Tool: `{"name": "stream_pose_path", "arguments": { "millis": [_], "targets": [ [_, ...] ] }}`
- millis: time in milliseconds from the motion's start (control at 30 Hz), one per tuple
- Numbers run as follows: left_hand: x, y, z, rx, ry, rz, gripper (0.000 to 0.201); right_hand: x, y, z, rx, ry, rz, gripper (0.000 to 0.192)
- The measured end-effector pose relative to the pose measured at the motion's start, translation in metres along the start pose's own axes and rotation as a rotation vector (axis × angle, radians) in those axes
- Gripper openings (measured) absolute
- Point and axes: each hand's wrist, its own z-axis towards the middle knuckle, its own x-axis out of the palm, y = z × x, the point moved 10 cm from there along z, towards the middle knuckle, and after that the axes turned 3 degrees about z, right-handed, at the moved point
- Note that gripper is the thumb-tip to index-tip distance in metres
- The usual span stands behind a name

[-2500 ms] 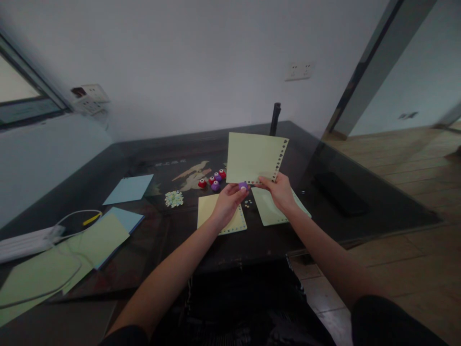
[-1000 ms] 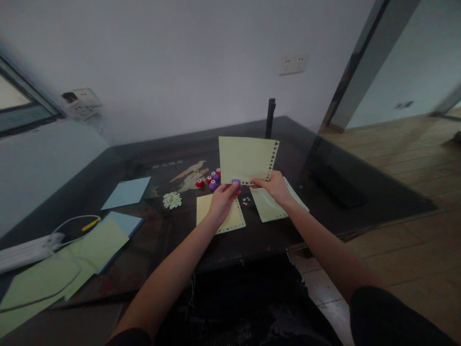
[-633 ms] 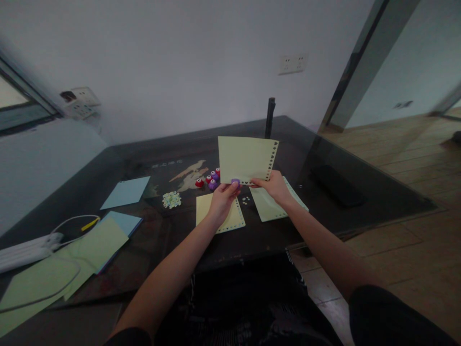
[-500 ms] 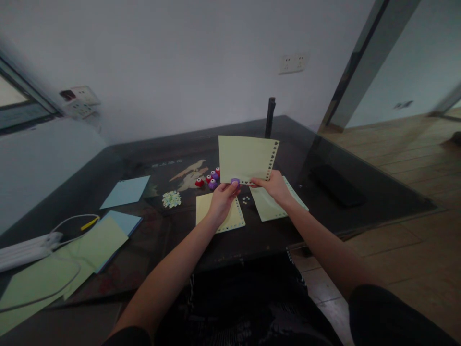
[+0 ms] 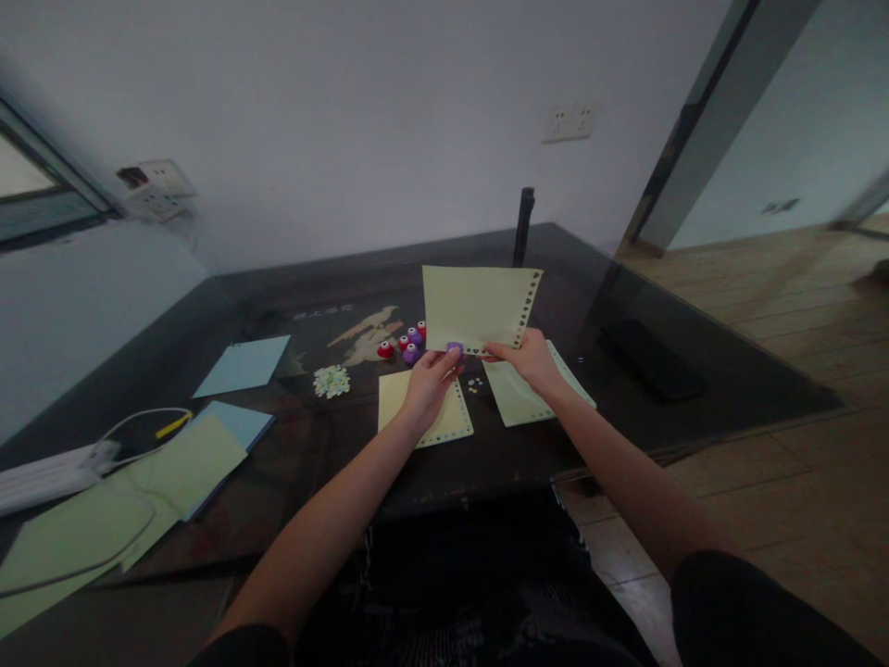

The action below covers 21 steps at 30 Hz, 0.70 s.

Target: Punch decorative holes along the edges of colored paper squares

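Note:
My left hand pinches a small purple paper punch against the lower edge of a pale yellow sheet. My right hand holds that same sheet upright by its lower right part, above the dark glass table. The sheet carries a row of punched holes along its right and bottom edges. Under my hands lie two more punched sheets, a yellow one and a greenish one, with a few paper bits between them.
Several red and purple punches and a heap of paper cut-outs sit beyond my left hand. Blue sheets and green sheets, a white power strip with cable lie at the left. A black post and a dark flat object lie at the right.
The purple punch has slid a little leftward along the sheet's bottom edge since the earliest frame. The view shifted slightly; both hands keep their hold.

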Motion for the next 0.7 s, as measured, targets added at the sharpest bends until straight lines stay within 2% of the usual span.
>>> {"name": "stream_pose_path", "arguments": {
  "millis": [433,700],
  "targets": [
    [0.0004,-0.0022,0.0012,0.036,0.017,0.015,0.023,0.0004,-0.002,0.0013,-0.004,0.01,0.026,0.039],
    [-0.0011,-0.0015,0.0019,0.034,0.01,0.021,0.021,0.0007,0.0026,-0.0027,0.019,-0.008,0.019,0.035]
  ]
}}
